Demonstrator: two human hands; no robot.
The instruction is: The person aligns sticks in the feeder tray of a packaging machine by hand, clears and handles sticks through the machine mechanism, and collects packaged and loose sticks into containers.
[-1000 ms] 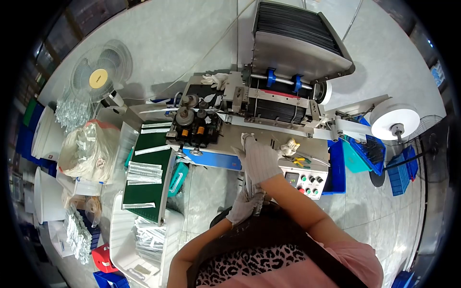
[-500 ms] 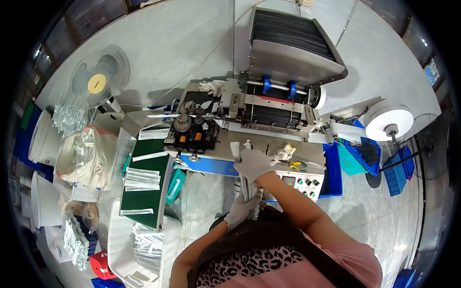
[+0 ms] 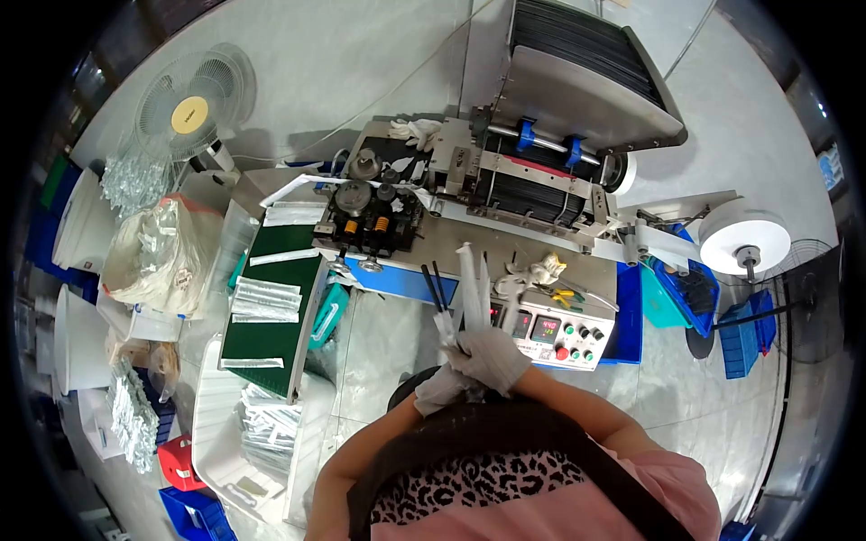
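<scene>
White gloves cover both my hands, which are together close to my body. My right hand point(image 3: 492, 357) is closed around long white wrapped strips point(image 3: 470, 293) that point up toward the machine. Just below and left of it, my left hand point(image 3: 444, 388) is closed on the lower end of the same bundle. Two thin black sticks point(image 3: 434, 285) poke out of a white wrapper at the bundle's left side. The lower ends of the strips are hidden by my gloves.
Ahead stands a metal machine point(image 3: 532, 194) with a control panel point(image 3: 564, 338) and a white roll point(image 3: 744, 236). A green conveyor point(image 3: 262, 338) at left carries wrapped strips above a white bin point(image 3: 209, 433). Pliers point(image 3: 566, 294) lie near the panel. A fan point(image 3: 189, 114) stands back left.
My right hand has drawn back toward my left hand, and the two now meet on the bundle. Black sticks now show at its left side. The camera view has shifted.
</scene>
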